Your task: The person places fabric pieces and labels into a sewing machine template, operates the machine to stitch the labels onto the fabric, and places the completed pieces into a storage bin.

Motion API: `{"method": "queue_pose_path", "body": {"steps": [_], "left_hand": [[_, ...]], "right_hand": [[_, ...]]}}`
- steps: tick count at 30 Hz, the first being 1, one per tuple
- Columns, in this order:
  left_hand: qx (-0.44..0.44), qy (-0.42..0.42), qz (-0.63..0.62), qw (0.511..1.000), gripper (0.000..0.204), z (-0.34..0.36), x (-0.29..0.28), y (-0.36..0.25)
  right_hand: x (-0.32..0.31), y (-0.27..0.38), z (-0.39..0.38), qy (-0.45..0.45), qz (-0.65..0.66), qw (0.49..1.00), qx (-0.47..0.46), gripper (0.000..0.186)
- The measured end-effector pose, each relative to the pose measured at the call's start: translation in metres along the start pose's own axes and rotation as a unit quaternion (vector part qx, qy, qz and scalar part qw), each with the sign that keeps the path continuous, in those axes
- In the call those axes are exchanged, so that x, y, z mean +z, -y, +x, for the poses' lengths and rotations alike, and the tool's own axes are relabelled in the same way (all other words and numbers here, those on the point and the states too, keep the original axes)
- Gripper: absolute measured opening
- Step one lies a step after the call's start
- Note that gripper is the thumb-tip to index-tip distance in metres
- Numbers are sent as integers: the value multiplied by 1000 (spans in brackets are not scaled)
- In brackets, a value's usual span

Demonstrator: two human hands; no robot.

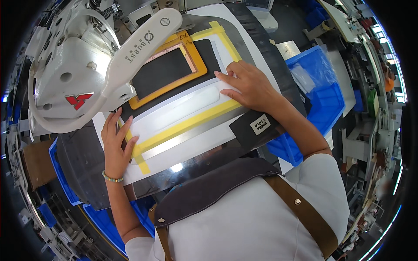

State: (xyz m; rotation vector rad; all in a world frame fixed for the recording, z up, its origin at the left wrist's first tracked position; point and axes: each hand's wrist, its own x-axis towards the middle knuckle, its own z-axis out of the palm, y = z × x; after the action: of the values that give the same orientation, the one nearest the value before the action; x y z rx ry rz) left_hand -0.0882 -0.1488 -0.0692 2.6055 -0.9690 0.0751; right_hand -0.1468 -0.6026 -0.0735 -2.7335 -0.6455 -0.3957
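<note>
My left hand [115, 145] lies with fingers spread at the left edge of a white panel [183, 108] bordered by yellow tape [191, 128]. At the panel's right end, my right hand [254, 89] rests with thumb and index finger apart and the other fingers bent. Nothing shows between its fingers. Just beyond the white panel, a dark flat piece [208, 50] lies under a yellow-orange rectangular frame [199, 65]. Through the frame's opening a black surface [163, 69] is visible. The left part of the frame is hidden behind the machine's white arm.
A white machine [72, 74] with a long white arm [143, 39] overhangs the left side. Near my right forearm sits a black box-like item [250, 130] with a white label. A blue bin [326, 102] holding clear plastic stands at the right. More blue bins [106, 226] are below left.
</note>
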Motion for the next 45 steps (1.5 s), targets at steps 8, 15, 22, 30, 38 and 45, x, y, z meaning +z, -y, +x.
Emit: {"method": "queue_pose_path", "body": {"steps": [8, 15, 22, 30, 38, 45], "left_hand": [[28, -3, -14, 999, 51, 6, 6, 3], [33, -7, 8, 999, 50, 3, 6, 10], [36, -19, -35, 999, 52, 2, 6, 9], [-12, -50, -93, 994, 46, 3, -2, 3], [50, 28, -1, 998, 33, 52, -17, 32], [17, 48, -17, 999, 37, 70, 14, 39]], "right_hand": [[-30, -20, -9, -25, 86, 995, 43, 40], [-108, 8, -49, 147, 155, 969, 121, 34], [-73, 28, -70, 196, 215, 946, 143, 19], [-90, 20, -11, 80, 245, 962, 91, 12], [3, 20, 128, 16, 65, 997, 38, 18], [35, 59, 183, 142, -58, 988, -15, 16]]}}
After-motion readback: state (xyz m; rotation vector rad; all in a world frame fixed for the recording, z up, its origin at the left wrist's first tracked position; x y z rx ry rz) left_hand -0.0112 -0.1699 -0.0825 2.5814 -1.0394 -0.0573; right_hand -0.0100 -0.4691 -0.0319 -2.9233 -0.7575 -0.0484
